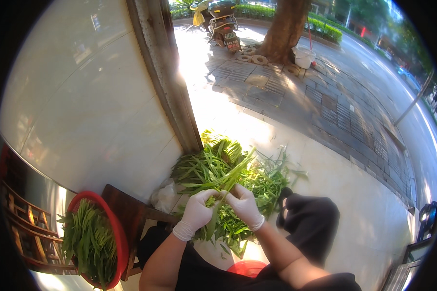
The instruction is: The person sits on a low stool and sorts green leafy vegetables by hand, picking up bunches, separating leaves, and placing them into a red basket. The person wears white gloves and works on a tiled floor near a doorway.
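Note:
My left hand and my right hand, both in white disposable gloves, meet over a heap of leafy greens. Between their fingertips they pinch long green stalks, probably water spinach, which point away from me. The fingers cover the exact grip. Just beyond lies a bunched pile of the same greens on the tiled floor, against the foot of the door post. Loose leaves and stems spread beneath and to the right of my hands. At my left, a red plastic basket holds more greens.
The basket sits by a dark wooden stool. A clear plastic bag lies by the tiled wall. Part of a red plastic object shows between my legs. Outside are a parked scooter, a tree trunk and a white bucket.

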The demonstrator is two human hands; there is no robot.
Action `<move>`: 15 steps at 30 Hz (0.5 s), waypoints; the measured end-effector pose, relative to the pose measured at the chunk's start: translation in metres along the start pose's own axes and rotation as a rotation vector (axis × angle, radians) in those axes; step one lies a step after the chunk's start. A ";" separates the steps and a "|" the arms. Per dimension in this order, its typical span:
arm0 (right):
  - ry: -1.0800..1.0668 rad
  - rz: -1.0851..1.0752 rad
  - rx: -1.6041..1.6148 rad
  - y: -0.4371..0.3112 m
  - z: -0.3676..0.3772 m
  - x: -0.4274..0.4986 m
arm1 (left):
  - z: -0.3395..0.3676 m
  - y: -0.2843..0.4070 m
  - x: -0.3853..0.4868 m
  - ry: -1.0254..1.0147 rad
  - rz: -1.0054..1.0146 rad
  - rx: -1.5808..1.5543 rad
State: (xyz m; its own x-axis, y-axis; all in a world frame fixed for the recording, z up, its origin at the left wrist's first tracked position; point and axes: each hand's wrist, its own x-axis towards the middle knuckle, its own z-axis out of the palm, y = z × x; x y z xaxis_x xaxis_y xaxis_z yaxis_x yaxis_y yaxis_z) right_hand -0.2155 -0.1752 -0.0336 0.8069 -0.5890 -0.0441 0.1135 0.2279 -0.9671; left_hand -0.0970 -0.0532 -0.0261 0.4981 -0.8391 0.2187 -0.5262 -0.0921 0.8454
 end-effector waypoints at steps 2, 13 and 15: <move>0.012 0.030 -0.039 0.009 -0.008 0.002 | -0.001 0.002 0.000 0.007 0.009 0.050; 0.580 -0.518 -1.074 0.009 -0.098 0.021 | -0.038 0.010 0.001 -0.024 -0.497 -0.544; 0.241 -0.516 -0.662 0.003 -0.063 0.010 | -0.037 0.013 0.003 -0.021 -0.480 -0.564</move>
State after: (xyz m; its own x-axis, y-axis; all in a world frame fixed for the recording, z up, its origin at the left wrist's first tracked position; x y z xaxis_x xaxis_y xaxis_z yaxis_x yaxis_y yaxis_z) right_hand -0.2435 -0.2291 -0.0529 0.5943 -0.6599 0.4597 0.0103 -0.5654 -0.8248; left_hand -0.0771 -0.0369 0.0031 0.5679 -0.7866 -0.2426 0.1827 -0.1669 0.9689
